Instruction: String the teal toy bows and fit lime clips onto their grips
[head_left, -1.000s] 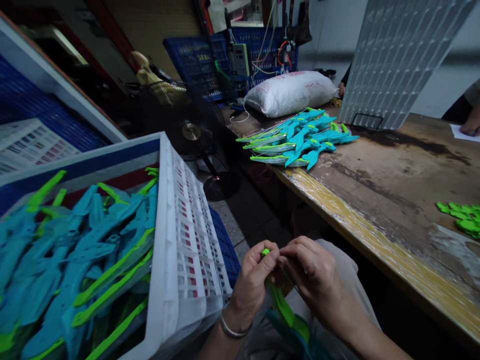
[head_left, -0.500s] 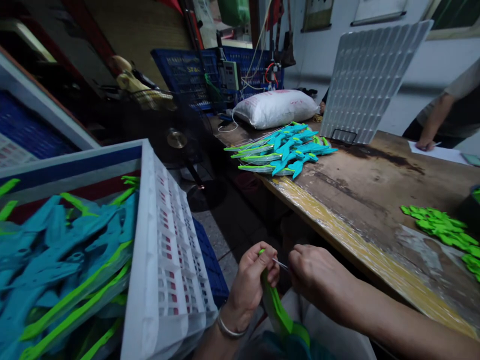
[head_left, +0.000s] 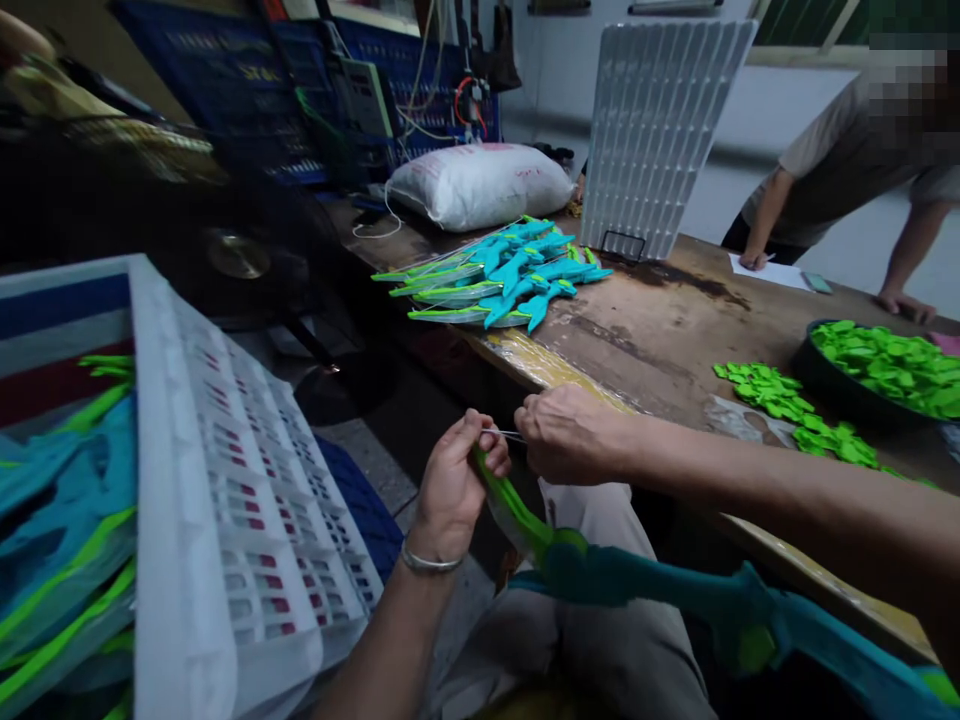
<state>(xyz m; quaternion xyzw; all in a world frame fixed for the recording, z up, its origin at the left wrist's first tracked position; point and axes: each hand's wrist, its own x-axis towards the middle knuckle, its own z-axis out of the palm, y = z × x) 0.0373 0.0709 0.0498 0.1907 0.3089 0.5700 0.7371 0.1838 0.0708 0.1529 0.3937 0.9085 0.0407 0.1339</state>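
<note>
A teal and green plastic piece shaped like a toy bow (head_left: 660, 580) lies across my lap, its green limb rising to my left hand (head_left: 459, 480). My left fingers are pinched around the tip of that limb. My right hand (head_left: 570, 432) is a closed fist just to the right. Between the two hands runs a thin silvery strand (head_left: 504, 434), gripped by my right fingers and reaching the limb's tip; whether it is a stiff rod or a taut string I cannot tell.
At left, a white plastic crate (head_left: 247, 540) holds several similar bows (head_left: 71, 510). On the wooden table (head_left: 645, 330) are a stack of bows (head_left: 517, 270), a white sack (head_left: 480, 185), an upright ribbed panel (head_left: 660, 140), loose green pieces (head_left: 780, 395) and a bowl (head_left: 814, 375). A person (head_left: 832, 150) leans there.
The view has swung right and down, so the bow's teal body and the bowl now show. Both hands keep hold, with the right fist still near the left fingertips.
</note>
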